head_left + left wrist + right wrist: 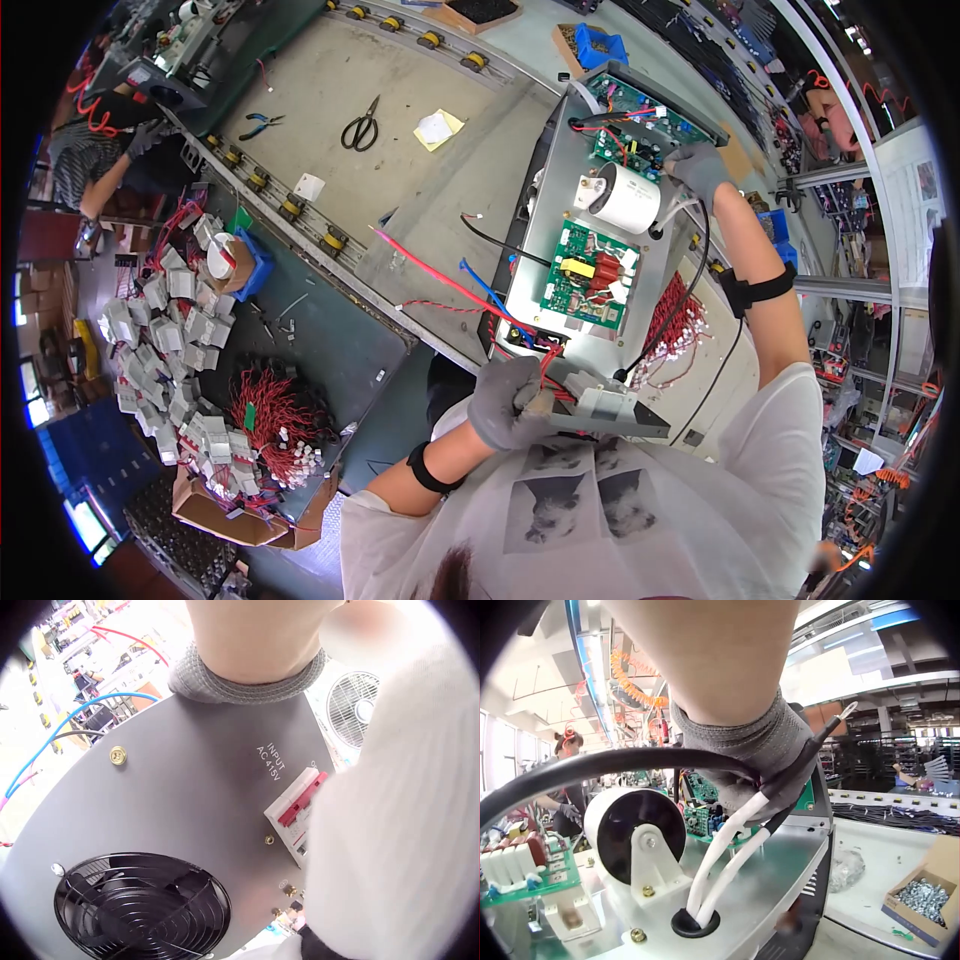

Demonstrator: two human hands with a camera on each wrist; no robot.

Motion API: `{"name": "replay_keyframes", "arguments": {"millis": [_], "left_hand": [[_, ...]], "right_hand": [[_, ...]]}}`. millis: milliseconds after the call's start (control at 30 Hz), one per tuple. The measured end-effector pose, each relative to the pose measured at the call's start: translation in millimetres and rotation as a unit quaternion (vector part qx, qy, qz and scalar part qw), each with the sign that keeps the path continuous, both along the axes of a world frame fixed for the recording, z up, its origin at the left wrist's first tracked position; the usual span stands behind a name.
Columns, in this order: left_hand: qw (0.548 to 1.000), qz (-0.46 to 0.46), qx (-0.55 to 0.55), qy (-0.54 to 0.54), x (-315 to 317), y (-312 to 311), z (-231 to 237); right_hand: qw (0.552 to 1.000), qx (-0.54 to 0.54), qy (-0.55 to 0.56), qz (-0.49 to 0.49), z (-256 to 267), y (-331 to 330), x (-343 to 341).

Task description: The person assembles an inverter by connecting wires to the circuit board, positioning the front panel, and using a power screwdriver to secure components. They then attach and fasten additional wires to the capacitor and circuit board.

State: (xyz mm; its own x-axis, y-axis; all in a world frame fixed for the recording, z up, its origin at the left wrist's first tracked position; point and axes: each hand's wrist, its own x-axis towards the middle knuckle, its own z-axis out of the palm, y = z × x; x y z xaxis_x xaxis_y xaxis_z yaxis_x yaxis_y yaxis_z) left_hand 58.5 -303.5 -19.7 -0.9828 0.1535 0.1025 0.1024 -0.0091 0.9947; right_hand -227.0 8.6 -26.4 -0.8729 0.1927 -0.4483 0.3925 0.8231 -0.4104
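Observation:
A grey metal chassis [535, 290] with an attached end panel [180, 772] lies before the person. The left hand [505, 400], in a grey glove, grips the top edge of that panel beside red wires [551, 368]. A black fan grille [142, 907] and a red-and-white breaker [296, 806] are on the panel's outer face. At the chassis's far right, the gloved right hand [697, 172] reaches in by the upper circuit board [630, 110]. Black-and-white cables [731, 840] cross in front of this hand; its fingers are partly hidden, and I cannot tell what they hold. A white capacitor [626, 198] stands nearby.
Black-handled scissors [360, 127], blue pliers [262, 125] and a yellow note [438, 128] lie on the bench. White connector blocks [165, 320] and red wire bundles [270, 410] are heaped at left. A carton of screws [922, 900] sits beyond the chassis. Another person works at far left.

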Motion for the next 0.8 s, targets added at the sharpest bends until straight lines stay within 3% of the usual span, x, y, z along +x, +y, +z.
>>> {"name": "replay_keyframes", "arguments": {"millis": [233, 333, 400, 433, 533, 800], "left_hand": [[0.999, -0.009, 0.011, 0.042, -0.2, -0.4, -6.5], [0.999, -0.015, 0.017, 0.044, -3.1, 1.1, -3.4], [0.999, -0.013, 0.031, 0.036, -5.2, 1.2, 4.9], [0.999, -0.014, 0.028, 0.036, -7.5, 0.3, 8.8], [0.999, -0.019, 0.021, 0.028, -6.0, -0.8, 8.6], [0.999, -0.027, 0.006, 0.026, -2.3, -0.3, -2.5]], "right_hand": [[0.998, -0.052, 0.041, -0.011, -4.9, 7.7, 6.7], [1.0, -0.011, 0.018, 0.001, -1.9, -1.8, 4.3], [0.995, 0.059, 0.059, 0.046, -6.7, -4.5, 4.0], [0.998, -0.013, 0.06, 0.016, -9.6, -0.7, 6.1], [0.994, -0.098, 0.045, -0.029, -9.8, 5.7, 8.0], [0.988, -0.147, 0.021, -0.048, -22.0, 13.7, 6.5]]}}
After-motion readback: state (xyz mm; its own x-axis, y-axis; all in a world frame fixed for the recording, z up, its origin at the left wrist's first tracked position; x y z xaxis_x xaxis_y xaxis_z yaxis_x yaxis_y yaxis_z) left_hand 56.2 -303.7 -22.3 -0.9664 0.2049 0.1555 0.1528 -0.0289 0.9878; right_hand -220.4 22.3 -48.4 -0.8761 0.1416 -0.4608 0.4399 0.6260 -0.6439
